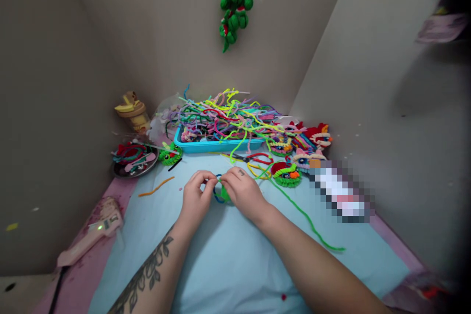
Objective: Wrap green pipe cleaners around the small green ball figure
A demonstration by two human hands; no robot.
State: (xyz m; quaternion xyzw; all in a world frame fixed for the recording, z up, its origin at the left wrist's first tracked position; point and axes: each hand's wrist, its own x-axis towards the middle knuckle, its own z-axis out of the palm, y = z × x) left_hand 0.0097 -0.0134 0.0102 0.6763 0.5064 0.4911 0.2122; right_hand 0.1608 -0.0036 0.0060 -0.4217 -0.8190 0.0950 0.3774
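Observation:
Over the middle of the light blue cloth, my left hand [198, 192] and my right hand [242, 190] meet, fingers pinched close together. Between them is a small piece of bent pipe cleaners, with a dark blue loop [218, 197] and a bright green part [225, 194]. Both hands pinch its top edge; my right fingers hide much of it. A long green pipe cleaner [305, 216] trails over the cloth to the right of my right hand. Just beyond that hand lie scissors with red and yellow handles [260, 158].
A blue tray [221, 145] heaped with colourful pipe cleaners stands at the back. Finished-looking fuzzy figures [287, 175] sit right of it. At left are a metal bowl [119, 170], an orange pipe cleaner [156, 187] and a glue gun [91, 236] with a lit green light.

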